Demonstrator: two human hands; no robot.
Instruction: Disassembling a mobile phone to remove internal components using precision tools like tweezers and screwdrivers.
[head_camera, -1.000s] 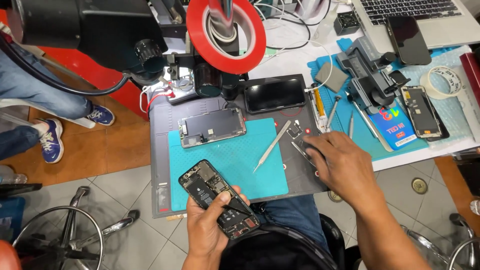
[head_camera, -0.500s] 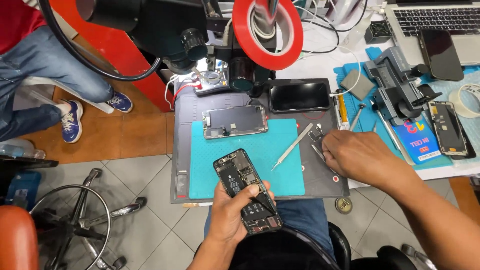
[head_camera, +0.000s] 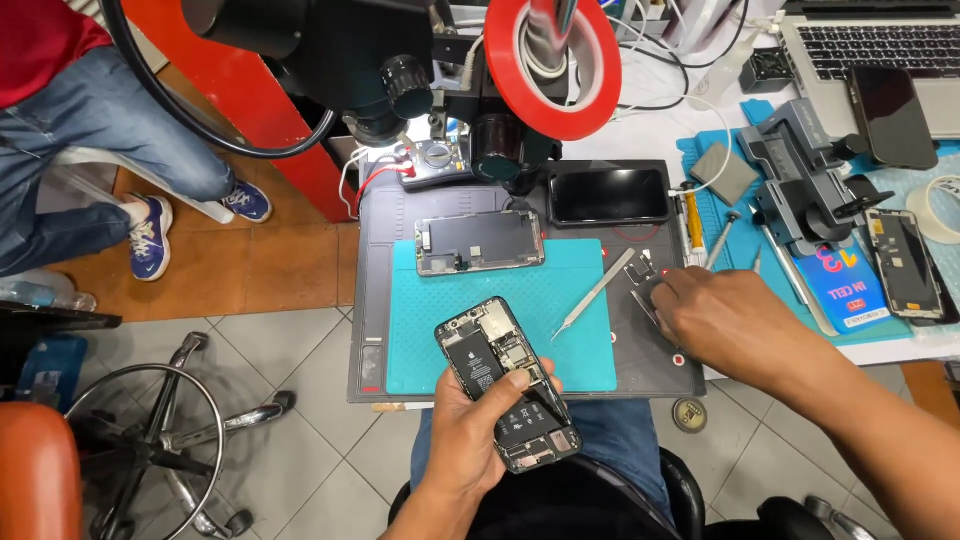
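Note:
My left hand (head_camera: 478, 430) holds an opened phone (head_camera: 506, 383) with its battery and boards exposed, just in front of the near edge of the teal mat (head_camera: 500, 330). My right hand (head_camera: 722, 322) rests on the dark work pad (head_camera: 655, 372) at the mat's right, fingers curled over a small metal part (head_camera: 642, 277); I cannot see whether it grips it. Metal tweezers (head_camera: 594, 294) lie on the mat between the hands. A detached screen (head_camera: 479, 242) lies face down at the mat's far edge.
A microscope (head_camera: 420, 70) and a red tape roll (head_camera: 556, 62) hang over the bench. A dark phone (head_camera: 608, 195), screwdrivers (head_camera: 695, 218), a metal fixture (head_camera: 808, 175), another screen (head_camera: 902, 262) and a laptop (head_camera: 880, 50) lie at the right. A person's legs (head_camera: 90, 170) and chair bases stand at the left.
The view has shifted, so the bench sits further right in frame. My right hand has stayed at the small metal part, and my left hand has kept hold of the opened phone.

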